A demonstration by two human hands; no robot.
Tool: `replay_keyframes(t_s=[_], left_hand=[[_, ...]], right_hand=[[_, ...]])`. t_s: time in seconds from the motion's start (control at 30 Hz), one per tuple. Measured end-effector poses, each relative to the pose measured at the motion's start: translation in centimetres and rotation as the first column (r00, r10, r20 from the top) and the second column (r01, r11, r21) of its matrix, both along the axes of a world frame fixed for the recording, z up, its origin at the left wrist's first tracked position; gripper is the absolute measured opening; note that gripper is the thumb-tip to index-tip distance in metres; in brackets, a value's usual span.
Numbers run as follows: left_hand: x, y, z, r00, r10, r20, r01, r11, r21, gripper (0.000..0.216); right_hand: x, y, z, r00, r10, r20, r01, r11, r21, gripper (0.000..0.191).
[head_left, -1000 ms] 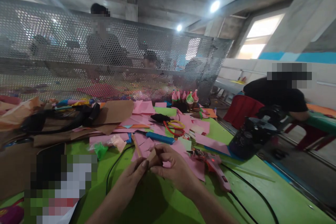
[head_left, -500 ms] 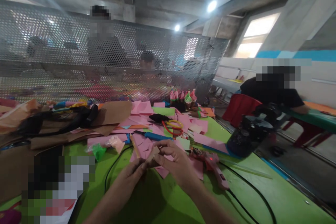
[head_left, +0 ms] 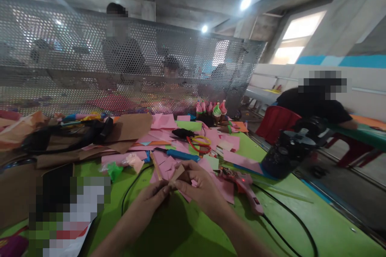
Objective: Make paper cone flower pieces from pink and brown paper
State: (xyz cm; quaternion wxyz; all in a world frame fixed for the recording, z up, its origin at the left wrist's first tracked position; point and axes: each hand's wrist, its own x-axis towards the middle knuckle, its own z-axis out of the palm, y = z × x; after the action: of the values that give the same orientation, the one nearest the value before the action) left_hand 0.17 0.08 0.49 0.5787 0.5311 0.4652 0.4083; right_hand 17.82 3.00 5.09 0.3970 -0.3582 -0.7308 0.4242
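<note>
Between my two hands is a small folded piece of brown paper [head_left: 178, 173], held above the green table. My left hand [head_left: 155, 193] pinches its lower left end between thumb and fingers. From the other side, my right hand [head_left: 197, 180] has its thumb and curled fingers closed on the same piece. Behind my left hand lies a thin wooden stick [head_left: 156, 165] on scattered pink paper [head_left: 164, 164]. A pink hot glue gun [head_left: 245, 186] with a red light rests right of my right hand. Past my fingers lies a blue cutter [head_left: 182, 154].
Brown paper sheets [head_left: 129, 126] and a black strap [head_left: 69, 136] pile up at the left. Small pink and green cone-shaped crafts [head_left: 217, 110] stand at the back. A dark round container [head_left: 285, 154] sits at the right edge. A person [head_left: 316, 102] sits beyond it.
My fingers have shifted slightly on the brown paper, and its upper end now points up more visibly. Both hands keep hold. The view has moved a little.
</note>
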Motion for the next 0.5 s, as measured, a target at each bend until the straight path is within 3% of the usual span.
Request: replay_keyframes(t_s=[0.23, 0.37, 0.5], left_hand=[[-0.06, 0.42, -0.88, 0.997, -0.007, 0.079, 0.007, 1.0, -0.003, 0.039], [-0.21, 0.76, -0.87, 1.0, -0.024, 0.02, 0.022, 0.996, 0.085, 0.04], [-0.47, 0.79, -0.59, 0.998, 0.021, -0.059, -0.015, 0.996, 0.089, 0.044]], right_hand=[[-0.05, -0.13, -0.42, 0.998, 0.017, 0.067, -0.018, 1.0, 0.017, 0.018], [-0.02, -0.06, -0.51, 0.998, 0.014, 0.054, -0.014, 1.0, 0.006, 0.015], [-0.02, 0.11, -0.16, 0.999, 0.01, -0.044, -0.014, 0.997, -0.079, 0.029]])
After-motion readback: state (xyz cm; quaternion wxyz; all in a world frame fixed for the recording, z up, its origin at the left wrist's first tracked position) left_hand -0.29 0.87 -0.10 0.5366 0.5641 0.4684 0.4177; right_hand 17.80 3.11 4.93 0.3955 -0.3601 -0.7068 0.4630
